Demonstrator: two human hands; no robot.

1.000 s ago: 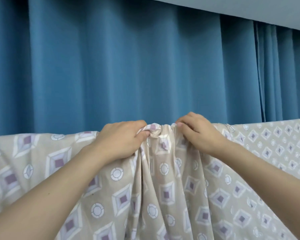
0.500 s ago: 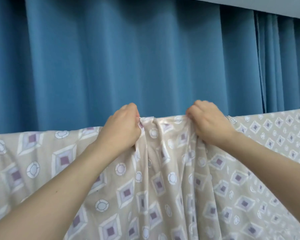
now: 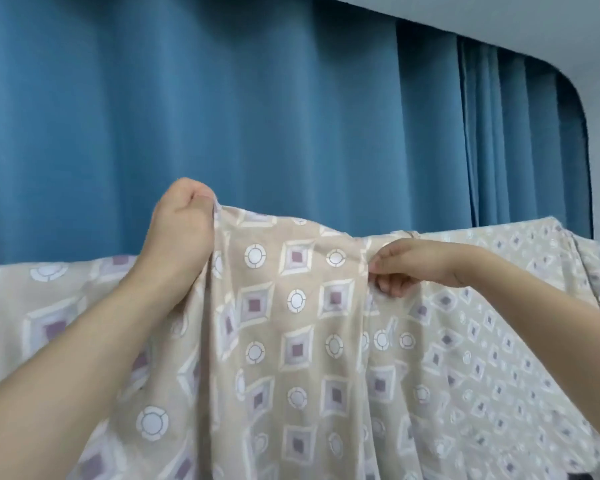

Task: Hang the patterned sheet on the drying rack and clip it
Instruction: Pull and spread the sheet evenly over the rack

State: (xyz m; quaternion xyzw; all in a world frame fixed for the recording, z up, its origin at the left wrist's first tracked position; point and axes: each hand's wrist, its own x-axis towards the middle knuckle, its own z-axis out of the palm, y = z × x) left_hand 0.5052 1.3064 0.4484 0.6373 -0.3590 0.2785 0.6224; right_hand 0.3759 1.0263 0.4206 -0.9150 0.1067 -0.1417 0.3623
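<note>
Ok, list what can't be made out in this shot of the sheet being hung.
- Drying rack: head view, wholly covered by the patterned sheet.
- Clips: none visible; any would be out of frame or behind the cloth.
- Left hand fingertips: buried in the fold it grips.
- Sheet's lower hem: cut off by the bottom edge.
- Dark object at bottom right: cut off by the edge, unidentifiable.
- What lies behind the blue curtain.

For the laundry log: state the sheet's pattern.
Beige patterned sheet with white-edged purple squares and white circles; head view.

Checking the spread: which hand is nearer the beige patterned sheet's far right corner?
Right. The right hand pinches the beige patterned sheet mid-edge, closer to that corner; the left hand grips farther left.
</note>
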